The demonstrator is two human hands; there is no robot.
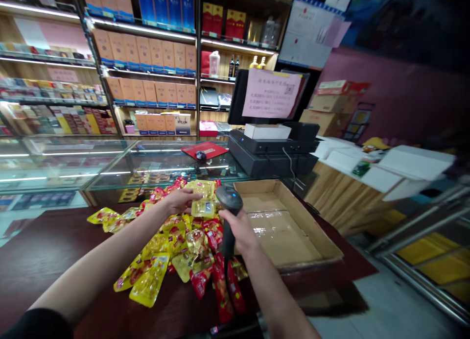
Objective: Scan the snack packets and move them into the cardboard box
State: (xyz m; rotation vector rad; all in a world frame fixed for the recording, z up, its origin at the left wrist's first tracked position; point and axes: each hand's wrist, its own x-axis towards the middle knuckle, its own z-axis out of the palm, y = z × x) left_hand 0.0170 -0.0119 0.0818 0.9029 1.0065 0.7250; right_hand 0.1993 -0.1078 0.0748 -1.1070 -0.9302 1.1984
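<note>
The right hand (240, 230) is clenched around the grip of a black handheld barcode scanner (228, 204), whose rounded head stands upright above the fist and sits just beside a yellow snack packet (203, 202). That packet is held up by the left hand (182, 199), fingers pinching its left edge, with a pale label showing on its lower face towards the scanner head. Both hands work above a heap of yellow and red snack packets (172, 253) lying loose on a dark wooden counter (47, 251); the heap stretches from near the glass display case (121, 175) at the back to the counter's front edge, with a few yellow packets scattered apart to the left. An open shallow cardboard box (293, 231) sits on the counter directly right of the heap, its inside lined with clear tape. A dark cable runs down from the scanner's grip over the red packets. Behind the box stands a black till unit (271, 153) with a pink notice (271, 94) taped to its screen back. A red mouse mat (209, 149) with a mouse rests on the glass case. Shelves (147, 60) of boxed goods fill the wall behind.
</note>
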